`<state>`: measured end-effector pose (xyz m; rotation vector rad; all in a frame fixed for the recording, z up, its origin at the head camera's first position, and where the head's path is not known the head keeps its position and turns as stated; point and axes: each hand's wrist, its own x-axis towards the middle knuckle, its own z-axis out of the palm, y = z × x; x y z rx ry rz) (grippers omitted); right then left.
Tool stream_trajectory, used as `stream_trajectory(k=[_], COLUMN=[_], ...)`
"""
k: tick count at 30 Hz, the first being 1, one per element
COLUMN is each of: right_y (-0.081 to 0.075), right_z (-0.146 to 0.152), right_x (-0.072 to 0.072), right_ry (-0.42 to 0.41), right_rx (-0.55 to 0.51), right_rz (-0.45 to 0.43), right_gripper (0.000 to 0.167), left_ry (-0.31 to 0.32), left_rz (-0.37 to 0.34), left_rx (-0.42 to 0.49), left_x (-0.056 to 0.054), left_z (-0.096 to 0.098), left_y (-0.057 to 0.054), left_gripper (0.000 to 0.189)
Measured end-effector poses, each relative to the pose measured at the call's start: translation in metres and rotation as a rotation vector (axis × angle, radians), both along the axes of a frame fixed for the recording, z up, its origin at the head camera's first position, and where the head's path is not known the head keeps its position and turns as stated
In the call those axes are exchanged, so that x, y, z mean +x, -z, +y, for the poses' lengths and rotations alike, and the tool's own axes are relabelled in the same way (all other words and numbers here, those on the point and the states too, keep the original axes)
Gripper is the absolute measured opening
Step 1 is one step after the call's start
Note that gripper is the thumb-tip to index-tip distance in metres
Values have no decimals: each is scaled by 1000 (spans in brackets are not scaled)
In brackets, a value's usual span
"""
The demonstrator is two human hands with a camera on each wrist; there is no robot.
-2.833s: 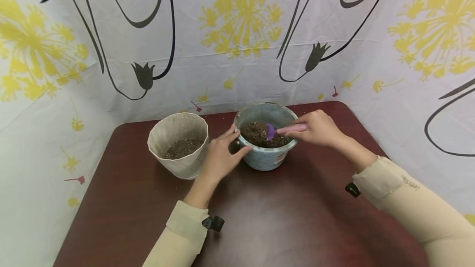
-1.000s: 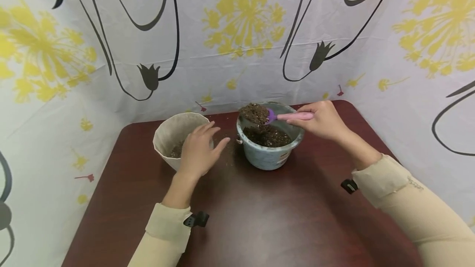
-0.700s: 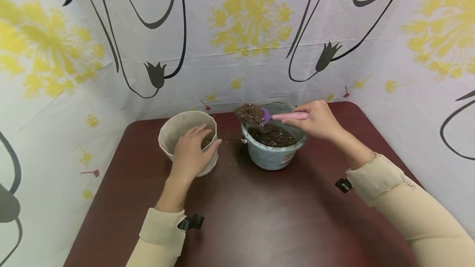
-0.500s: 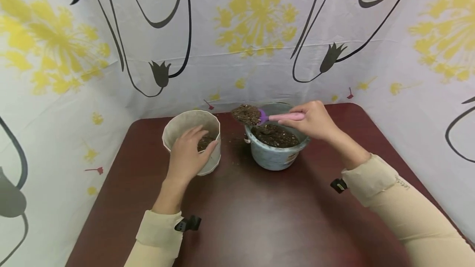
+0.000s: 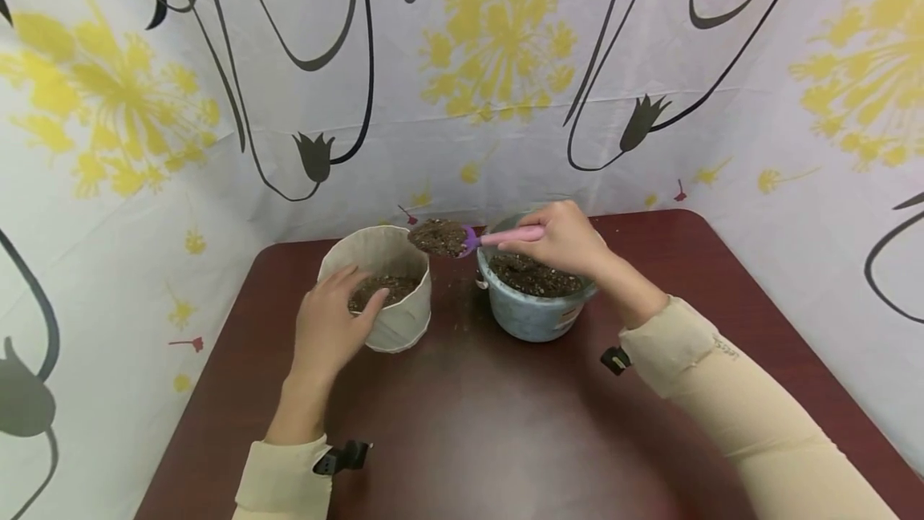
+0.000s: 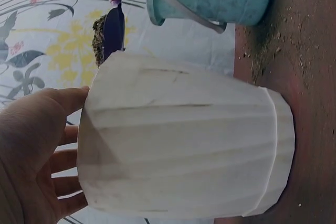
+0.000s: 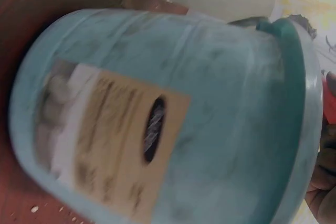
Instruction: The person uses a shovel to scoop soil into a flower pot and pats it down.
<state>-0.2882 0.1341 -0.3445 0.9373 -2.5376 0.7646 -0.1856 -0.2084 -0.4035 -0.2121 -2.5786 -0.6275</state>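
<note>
My right hand [image 5: 566, 241] grips the pink handle of a garden trowel [image 5: 511, 236] with a purple blade. A heap of dark soil [image 5: 438, 237] covers the blade, held above the gap between the containers, close to the white pot's right rim. The ribbed white plant pot [image 5: 400, 329] stands upright on the left, with a low layer of soil [image 5: 393, 287] inside. My left hand [image 5: 328, 331] is at its near-left rim with fingers spread; whether it touches the rim is hard to tell. A blue bucket [image 5: 534, 318] holding more soil [image 5: 537, 275] stands below my right hand.
Both containers stand on a dark red-brown table [image 5: 476, 424], near its back edge. Soil crumbs [image 6: 278, 45] lie on the tabletop between them. A patterned cloth [image 5: 404, 103] hangs behind and at both sides. The bucket's handle [image 6: 184, 6] hangs down its side.
The trowel has come up out of the bucket with soil and moved left towards the white pot. My left hand has left the bucket's rim and moved to the white pot.
</note>
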Motion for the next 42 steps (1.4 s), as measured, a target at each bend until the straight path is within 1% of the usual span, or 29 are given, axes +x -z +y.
stream_trajectory(k=[3,5,7,10,12,16,17,19,23,26,28,31,33,36,39,42], right_y=[-4,-6,-8,-10,-9,-6,-4,-1,7,14,17,20,21,22,22,22], right_z=[-15,-26,-36,-48,-56,-67,-70,-75,-84,-88,-88,-86,-85,-82,-77,-70], right_x=[-1,-2,-2,-1,0,5,6,9,14,16,17,17,17,17,17,18], right_ry=[-15,-18,-21,-32,-46,-60,-61,-72,-105,-120,-123,-133,-135,-128,-112,-89], right_rx=[20,31,49,109,152,209,218,237,266,266,256,240,227,193,130,78], right_rz=[-5,-27,-69,-82,-70,-5,23,106,330,460,517,566,579,562,516,459], right_gripper=[28,27,24,23,22,21,20,19,16,13,13,13,15,19,23,22], left_ry=[-14,-22,-34,-54,-69,-82,-83,-81,-81,-80,-78,-75,-69,-54,-32,-15], left_rz=[22,29,28,19,8,1,2,12,32,37,38,43,54,71,96,121], left_rx=[11,18,25,37,47,66,72,83,102,105,101,92,86,85,88,84], left_x=[2,4,7,11,13,16,17,17,18,18,18,17,16,14,11,9], left_z=[-5,-7,-10,-14,-17,-22,-23,-24,-26,-25,-25,-24,-23,-20,-17,-13], left_y=[1,1,2,5,8,14,15,16,17,17,17,17,17,16,15,13], left_gripper=[43,42,42,43,45,47,47,48,47,47,47,47,47,46,45,44])
